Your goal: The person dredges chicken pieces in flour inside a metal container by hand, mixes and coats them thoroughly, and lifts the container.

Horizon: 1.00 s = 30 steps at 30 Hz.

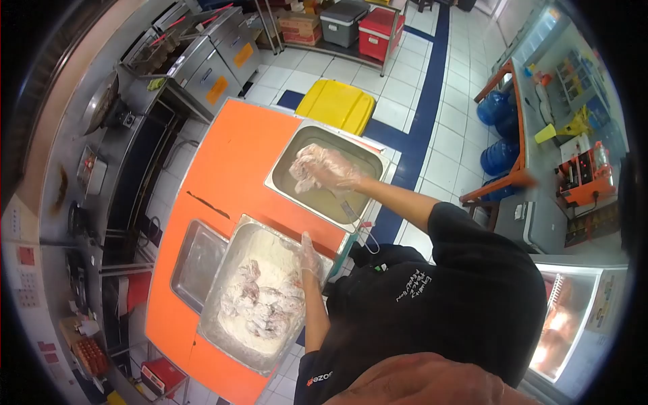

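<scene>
My right hand (341,174), in a clear glove, is closed on a pale piece of meat (312,164) over a metal pan of cloudy liquid (324,197). A wire handle (361,226) leans out of that pan. My left hand (308,256), also gloved, is at the upper right edge of a metal tray (214,297) of white flour; its fingers are partly seen and their grip is unclear. Several flour-coated meat pieces (266,304) lie in the flour.
Both containers stand on an orange table (226,152). An empty metal tray (196,263) is beside the flour tray. Beyond the table is a yellow lid (335,104). Fryers (216,64) are at the upper left, blue water bottles (499,155) at the right.
</scene>
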Each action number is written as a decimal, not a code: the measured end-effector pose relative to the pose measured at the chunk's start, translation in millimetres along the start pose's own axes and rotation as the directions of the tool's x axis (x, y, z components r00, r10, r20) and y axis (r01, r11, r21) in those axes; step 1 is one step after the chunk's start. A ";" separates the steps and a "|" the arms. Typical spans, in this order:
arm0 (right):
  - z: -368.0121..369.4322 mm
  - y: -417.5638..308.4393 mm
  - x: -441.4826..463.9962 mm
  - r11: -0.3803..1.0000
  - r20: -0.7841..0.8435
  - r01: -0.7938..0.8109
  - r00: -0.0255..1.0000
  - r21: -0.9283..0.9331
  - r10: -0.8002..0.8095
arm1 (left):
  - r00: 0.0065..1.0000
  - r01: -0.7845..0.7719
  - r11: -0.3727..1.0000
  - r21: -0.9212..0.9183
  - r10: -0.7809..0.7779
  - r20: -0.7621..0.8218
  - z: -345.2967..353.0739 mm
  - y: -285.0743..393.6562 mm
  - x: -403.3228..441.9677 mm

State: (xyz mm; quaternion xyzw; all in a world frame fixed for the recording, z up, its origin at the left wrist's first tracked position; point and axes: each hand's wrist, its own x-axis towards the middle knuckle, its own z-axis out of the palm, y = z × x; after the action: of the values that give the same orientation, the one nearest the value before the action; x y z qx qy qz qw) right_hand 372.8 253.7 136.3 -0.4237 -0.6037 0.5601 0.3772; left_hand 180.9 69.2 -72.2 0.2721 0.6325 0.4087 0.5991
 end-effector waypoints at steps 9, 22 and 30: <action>-11.9 93.3 37.0 0.994 -0.044 0.038 0.998 -0.099 -0.042 | 0.975 0.125 0.989 0.073 -0.109 -0.194 38.8 52.6 -12.3; 1.6 103.8 67.4 0.733 0.090 0.079 0.996 -0.675 -0.024 | 0.990 0.140 0.988 -0.067 -0.138 0.042 50.1 80.1 -14.0; 10.6 119.5 75.8 0.559 0.054 -0.060 0.981 -0.827 0.186 | 0.991 0.113 0.980 -0.162 -0.099 0.094 49.0 82.7 -19.1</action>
State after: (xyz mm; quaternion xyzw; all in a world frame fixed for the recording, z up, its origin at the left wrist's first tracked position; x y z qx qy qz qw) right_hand 346.6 322.3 14.9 -0.5526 -0.7874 0.2676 0.0551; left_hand 219.5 105.5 10.3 0.2040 0.5832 0.4158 0.6674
